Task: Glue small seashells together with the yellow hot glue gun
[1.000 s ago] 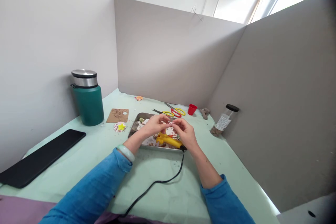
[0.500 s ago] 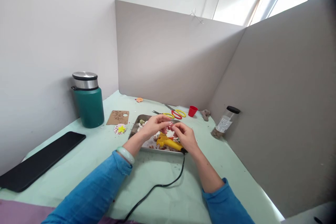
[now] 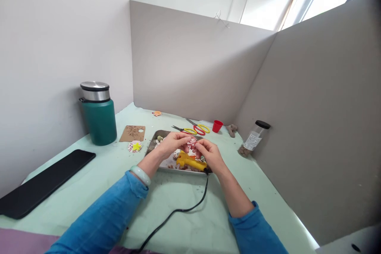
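Between my two hands, above a metal tray (image 3: pixel 166 169), is a small red-and-white speckled piece (image 3: pixel 192 143). My left hand (image 3: pixel 174 143) pinches its left side, and my right hand (image 3: pixel 208 151) grips its right side with thumb and fingers. In the tray below lies a yellow glue gun (image 3: pixel 190 161), its black cord (image 3: pixel 178 210) running toward me over the table edge. Small stones or shells (image 3: pixel 160 138) and other bits lie around it, partly covered by my hands.
A speckled disc with a yellow star (image 3: pixel 135 147) and a brown card (image 3: pixel 132 133) lie left of the tray. Behind it are two scissors (image 3: pixel 198 128) and a red cup (image 3: pixel 217 126). A green flask (image 3: pixel 99 121) and black slab (image 3: pixel 47 182) stand left, a tilted jar (image 3: pixel 254 139) right.
The speckled piece has turned slightly between my fingers, and more of its face shows now. Both hands stay in nearly the same place; the whole view has shifted a little.
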Available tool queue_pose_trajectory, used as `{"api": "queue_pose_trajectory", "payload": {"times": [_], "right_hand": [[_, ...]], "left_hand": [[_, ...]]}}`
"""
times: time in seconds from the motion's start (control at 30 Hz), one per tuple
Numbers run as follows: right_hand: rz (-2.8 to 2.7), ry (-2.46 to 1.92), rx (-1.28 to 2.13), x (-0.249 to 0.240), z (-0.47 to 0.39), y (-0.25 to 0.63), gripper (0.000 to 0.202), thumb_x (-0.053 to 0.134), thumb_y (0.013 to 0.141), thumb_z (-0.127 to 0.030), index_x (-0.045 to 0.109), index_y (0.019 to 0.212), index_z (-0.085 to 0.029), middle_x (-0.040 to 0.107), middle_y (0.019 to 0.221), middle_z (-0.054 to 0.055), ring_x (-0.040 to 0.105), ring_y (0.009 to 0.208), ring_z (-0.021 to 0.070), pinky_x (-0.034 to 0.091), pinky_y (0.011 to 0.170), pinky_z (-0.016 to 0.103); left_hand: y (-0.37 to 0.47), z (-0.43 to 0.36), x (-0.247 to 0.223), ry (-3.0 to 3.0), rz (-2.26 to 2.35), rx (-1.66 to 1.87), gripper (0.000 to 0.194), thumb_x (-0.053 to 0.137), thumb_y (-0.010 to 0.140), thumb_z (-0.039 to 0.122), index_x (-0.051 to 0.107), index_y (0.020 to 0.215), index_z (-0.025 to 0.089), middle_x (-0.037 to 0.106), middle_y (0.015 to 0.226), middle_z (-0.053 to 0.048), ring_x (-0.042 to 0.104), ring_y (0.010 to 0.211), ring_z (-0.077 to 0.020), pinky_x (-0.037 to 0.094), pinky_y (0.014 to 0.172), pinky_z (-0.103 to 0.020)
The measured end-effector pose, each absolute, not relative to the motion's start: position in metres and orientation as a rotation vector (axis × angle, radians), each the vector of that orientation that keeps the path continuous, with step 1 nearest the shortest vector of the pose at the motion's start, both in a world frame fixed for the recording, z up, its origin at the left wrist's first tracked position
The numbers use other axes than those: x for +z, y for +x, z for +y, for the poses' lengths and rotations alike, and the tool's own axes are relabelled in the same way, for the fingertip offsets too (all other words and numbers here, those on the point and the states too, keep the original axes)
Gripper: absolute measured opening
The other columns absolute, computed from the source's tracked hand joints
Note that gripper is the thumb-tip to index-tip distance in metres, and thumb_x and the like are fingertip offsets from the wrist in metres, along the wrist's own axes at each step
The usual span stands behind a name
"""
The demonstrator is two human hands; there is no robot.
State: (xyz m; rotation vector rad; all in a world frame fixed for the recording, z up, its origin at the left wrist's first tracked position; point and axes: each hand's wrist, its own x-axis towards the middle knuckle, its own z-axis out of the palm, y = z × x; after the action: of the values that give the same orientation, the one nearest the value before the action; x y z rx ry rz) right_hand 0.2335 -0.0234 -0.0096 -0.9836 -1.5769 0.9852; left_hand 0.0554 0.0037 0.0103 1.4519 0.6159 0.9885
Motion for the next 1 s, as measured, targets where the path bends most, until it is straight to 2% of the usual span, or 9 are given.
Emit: {"api": "queue_pose_trajectory", "payload": {"times": [0.27, 0.43, 0.67, 0.87, 1.0], "right_hand": [[-1.545, -0.988, 0.984, -0.0086, -0.0232, 0.2315, 0.022, 0.057, 0.080, -0.038, 0.055, 0.071, -0.018, 0.057, 0.058, -0.003, 0.049, 0.049, 0.0094, 0.039, 0.050, 0.022], [-1.526, -1.002, 1.006, -0.0095, -0.0217, 0.2300, 0.021, 0.057, 0.079, -0.038, 0.054, 0.071, -0.019, 0.058, 0.061, -0.002, 0.049, 0.049, 0.0097, 0.041, 0.049, 0.023], [-1.555, -1.011, 0.941, -0.0117, -0.0200, 0.2311, 0.020, 0.055, 0.080, -0.038, 0.054, 0.072, -0.019, 0.060, 0.065, -0.001, 0.050, 0.049, 0.0098, 0.043, 0.049, 0.023], [-1.589, -1.059, 0.861, -0.0118, -0.0207, 0.2311, 0.021, 0.054, 0.080, -0.038, 0.055, 0.071, -0.019, 0.060, 0.064, -0.002, 0.051, 0.050, 0.0098, 0.043, 0.049, 0.022], [-1.605, -1.092, 0.803, -0.0134, -0.0205, 0.2323, 0.022, 0.052, 0.081, -0.040, 0.056, 0.074, -0.020, 0.061, 0.065, -0.001, 0.053, 0.051, 0.0105, 0.042, 0.049, 0.022]], "left_hand": [[0.0580, 0.0029, 0.0087, 1.432, 0.614, 1.004, 0.031, 0.067, 0.072, 0.037, 0.069, 0.089, 0.010, 0.063, 0.075, -0.005, 0.049, 0.050, -0.0060, 0.041, 0.053, -0.021], [0.0599, 0.0022, 0.0097, 1.409, 0.631, 1.005, 0.029, 0.068, 0.072, 0.036, 0.069, 0.084, 0.010, 0.062, 0.072, -0.003, 0.048, 0.050, -0.0059, 0.040, 0.054, -0.021], [0.0609, 0.0040, 0.0093, 1.382, 0.662, 0.997, 0.029, 0.068, 0.071, 0.036, 0.069, 0.086, 0.012, 0.058, 0.061, 0.000, 0.047, 0.052, -0.0068, 0.041, 0.057, -0.022], [0.0605, 0.0032, 0.0102, 1.430, 0.696, 0.997, 0.029, 0.066, 0.073, 0.037, 0.068, 0.084, 0.011, 0.053, 0.053, 0.001, 0.043, 0.048, -0.0067, 0.037, 0.051, -0.021], [0.0612, 0.0005, 0.0134, 1.445, 0.721, 1.003, 0.030, 0.067, 0.071, 0.036, 0.068, 0.086, 0.010, 0.056, 0.058, 0.000, 0.044, 0.047, -0.0066, 0.038, 0.052, -0.022]]}}
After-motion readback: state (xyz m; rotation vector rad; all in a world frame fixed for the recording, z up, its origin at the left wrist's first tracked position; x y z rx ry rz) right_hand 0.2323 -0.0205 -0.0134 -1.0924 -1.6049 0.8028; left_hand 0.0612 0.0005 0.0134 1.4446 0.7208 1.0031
